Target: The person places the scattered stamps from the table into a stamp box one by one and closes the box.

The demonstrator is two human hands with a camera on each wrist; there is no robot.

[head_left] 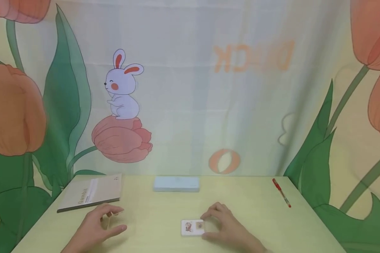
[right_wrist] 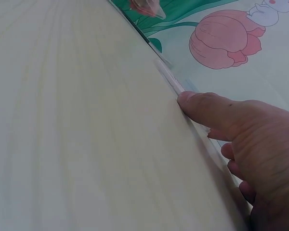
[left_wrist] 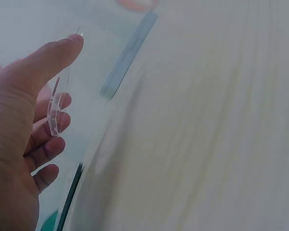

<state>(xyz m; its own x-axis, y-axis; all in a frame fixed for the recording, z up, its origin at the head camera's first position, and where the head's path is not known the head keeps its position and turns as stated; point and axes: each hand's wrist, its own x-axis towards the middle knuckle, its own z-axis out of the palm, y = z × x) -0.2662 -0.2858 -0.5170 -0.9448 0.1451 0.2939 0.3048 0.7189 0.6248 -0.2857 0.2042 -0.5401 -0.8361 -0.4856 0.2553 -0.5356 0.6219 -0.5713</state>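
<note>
My left hand [head_left: 95, 226] is raised over the table's left part and holds a clear plastic piece [left_wrist: 54, 118], thin and see-through like a lid or cover, between thumb and fingers. Its full outline is hard to make out. A small white flat case [head_left: 185, 232] with two printed pictures on top lies on the table near the front middle. At its right end, my right hand [head_left: 226, 225] grips it by opposite edges with thumb and fingers. Only a thin edge of the case shows in the right wrist view.
A grey-beige notebook [head_left: 98, 189] with a dark edge lies at the table's back left. Along the back edge is a pale blue box [head_left: 176, 184]. A red pen [head_left: 282, 192] lies at the right. Behind the table [head_left: 240, 196] hangs a printed curtain [head_left: 183, 105].
</note>
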